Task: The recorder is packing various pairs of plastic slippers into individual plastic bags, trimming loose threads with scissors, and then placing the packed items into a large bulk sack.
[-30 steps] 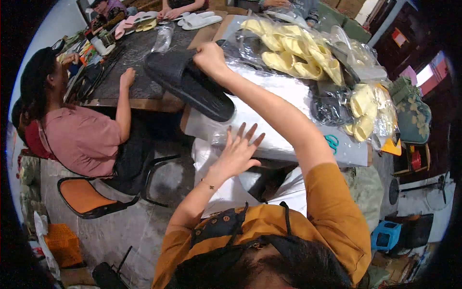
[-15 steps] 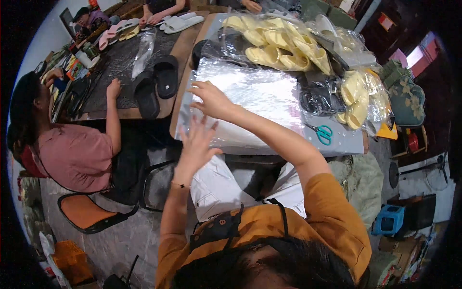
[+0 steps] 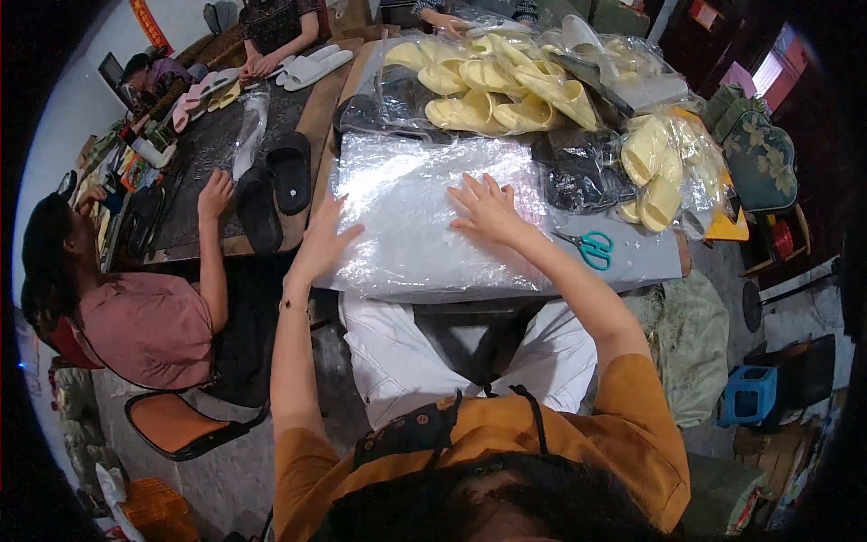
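We wear mustard shirt (image 3: 501,438), short sleeves (image 3: 632,397), black drawstrings (image 3: 531,417). Dark patch (image 3: 403,437) with round buttons (image 3: 423,420) up front. Our trousers (image 3: 384,350) white. Thin bracelet (image 3: 294,306), dark charm (image 3: 286,305), left wrist (image 3: 298,293).

Clear plastic (image 3: 406,203): layer count unclear (glare); co-worker (image 3: 282,25) in dark clothing cut off by top edge

The grey-topped table (image 3: 646,259) bears clear plastic sheeting (image 3: 415,217), bagged yellow slippers (image 3: 489,77) and teal-handled scissors (image 3: 586,247).

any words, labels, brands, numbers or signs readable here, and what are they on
None can be read.
Red wall banner, upper left: golden marks, too small and blurred.
Red sheet, upper right: too small.
Black slipper: pale spot, too small to tell.
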### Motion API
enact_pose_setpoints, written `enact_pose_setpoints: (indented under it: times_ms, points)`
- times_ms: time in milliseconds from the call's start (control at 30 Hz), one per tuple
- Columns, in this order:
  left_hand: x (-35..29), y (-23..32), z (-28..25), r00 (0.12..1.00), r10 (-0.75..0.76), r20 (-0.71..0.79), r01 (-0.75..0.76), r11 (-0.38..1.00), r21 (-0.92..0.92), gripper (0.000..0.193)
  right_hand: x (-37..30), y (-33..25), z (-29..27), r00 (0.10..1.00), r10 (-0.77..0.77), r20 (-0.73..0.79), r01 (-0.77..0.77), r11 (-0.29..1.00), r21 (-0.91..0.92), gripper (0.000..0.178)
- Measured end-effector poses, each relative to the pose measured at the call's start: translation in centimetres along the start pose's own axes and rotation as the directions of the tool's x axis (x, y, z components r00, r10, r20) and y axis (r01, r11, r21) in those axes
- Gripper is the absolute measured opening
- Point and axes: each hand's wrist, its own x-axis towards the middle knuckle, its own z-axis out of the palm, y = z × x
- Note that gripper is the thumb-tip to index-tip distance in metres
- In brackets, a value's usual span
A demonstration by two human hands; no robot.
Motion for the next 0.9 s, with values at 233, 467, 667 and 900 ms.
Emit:
enact_pose_setpoints:
  times_ms: [233,467,667,900]
  points:
    - [9.6,-4.3,0.9,0.869,-0.281,-0.407,0.305,0.952,-0.007,0.032,3.9,0.0,-0.1,0.979,-0.124,-0.164,0.129,0.992,0.016,0.070]
    - [14.2,-4.3,2.0,0.850,-0.282,-0.444,0.272,0.958,-0.087,0.026,2.5,-0.5,0.8,0.959,-0.285,0.000,0.283,0.952,0.119,0.068]
    - [15.1,-8.3,2.5,0.794,-0.408,-0.451,0.250,0.895,-0.370,0.036,3.8,-2.1,-0.4,0.950,-0.294,-0.106,0.296,0.955,-0.001,0.068]
    - [16.1,-5.5,2.9,0.861,-0.506,0.056,0.471,0.750,-0.464,0.082,5.9,-0.9,0.7,0.989,-0.105,-0.101,0.108,0.994,0.033,0.069]
